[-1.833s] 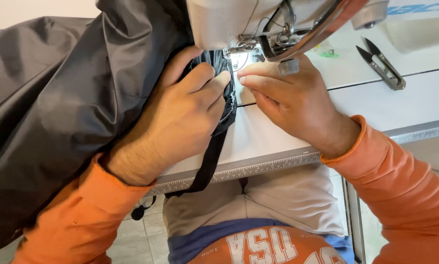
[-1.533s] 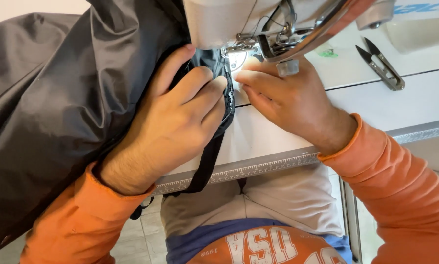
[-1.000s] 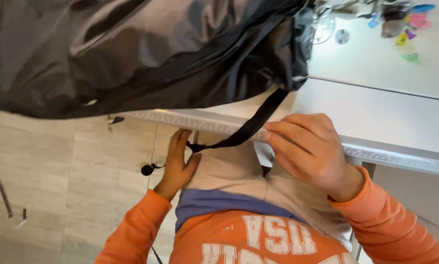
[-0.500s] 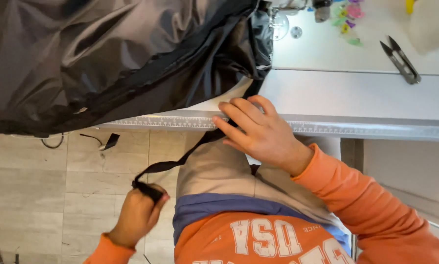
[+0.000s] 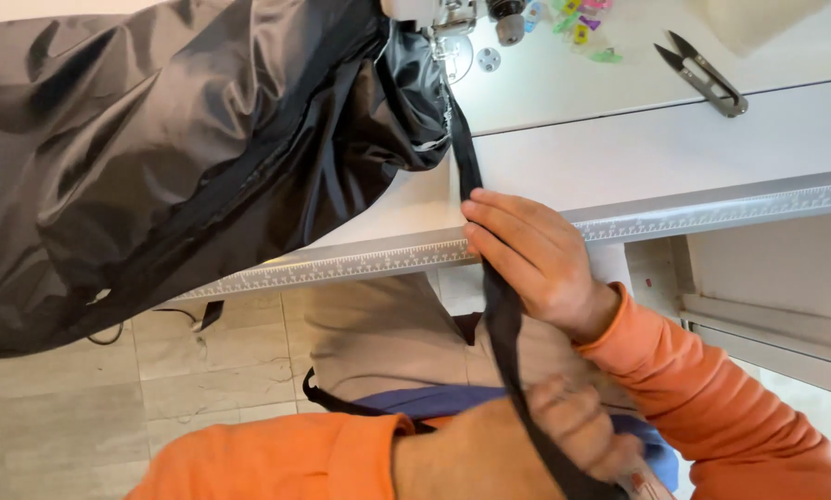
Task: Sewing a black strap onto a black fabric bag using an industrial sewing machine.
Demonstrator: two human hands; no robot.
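Long narrow black fabric strap (image 5: 489, 306) runs taut from under the sewing machine's metal presser foot (image 5: 448, 37) at top centre, across the white flat surface (image 5: 619, 139), over its ruler-marked front edge and down toward the person's lap. Right hand (image 5: 536, 264) sits at the surface edge, fingers (image 5: 503, 227) curled around the strap, pinching it just below the edge. Left hand (image 5: 526, 444), near the bottom of the head view and blurred, is closed on the lower stretch of the same strap, thumb and fingers wrapped over it. Both sleeves orange. Large shiny black nylon fabric piece (image 5: 174, 157) bunched over the left part of the surface, hanging past the edge toward the tiled floor (image 5: 212, 370); strap joins it next to the presser foot. Small metal thread snips (image 5: 702, 69) lie at the far right of the surface, well apart from the hands. Cluster of small coloured plastic clips (image 5: 577, 18) near the top edge, just right of the machine.
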